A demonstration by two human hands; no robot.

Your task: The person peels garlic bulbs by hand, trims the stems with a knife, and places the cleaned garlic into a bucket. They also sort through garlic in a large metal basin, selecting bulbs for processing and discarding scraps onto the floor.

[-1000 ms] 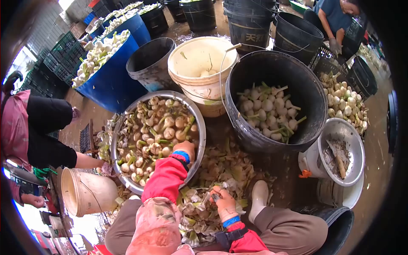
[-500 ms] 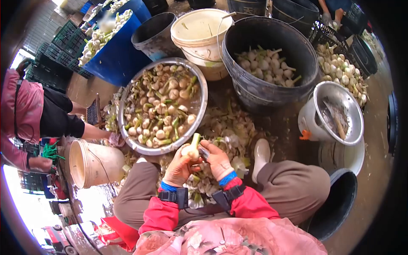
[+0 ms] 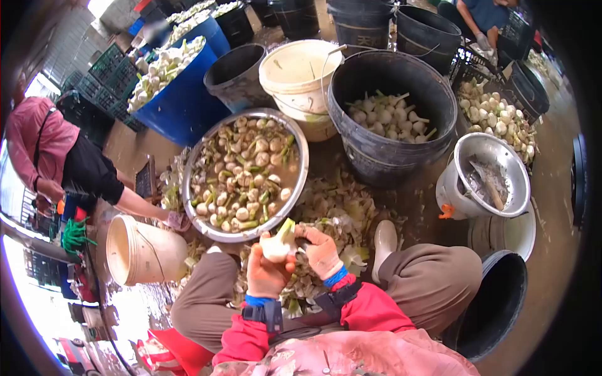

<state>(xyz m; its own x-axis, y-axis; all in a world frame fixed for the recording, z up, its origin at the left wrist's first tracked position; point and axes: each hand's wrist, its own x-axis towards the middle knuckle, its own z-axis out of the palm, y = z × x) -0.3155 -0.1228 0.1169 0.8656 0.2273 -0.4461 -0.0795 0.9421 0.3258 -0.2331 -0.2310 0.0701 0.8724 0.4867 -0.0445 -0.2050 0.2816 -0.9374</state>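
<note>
My left hand is closed around a pale garlic bulb whose short green stem points up. Against the bulb's right side, my right hand has its fingers bent; whatever they hold is too small and hidden to name. Both hands are above a heap of peeled skins and leaves between my knees. Just beyond them stands a round metal basin with many garlic bulbs in brown water.
A big black bucket holds garlic, beside a cream bucket. At the right, a metal bowl with a wooden-handled tool tops a white bucket. A white bucket and a person in pink are at the left.
The view has shifted, so the basin and buckets appear lower. The bulb is tilted differently in my left hand, its fingers more upright. The person at the left has changed posture.
</note>
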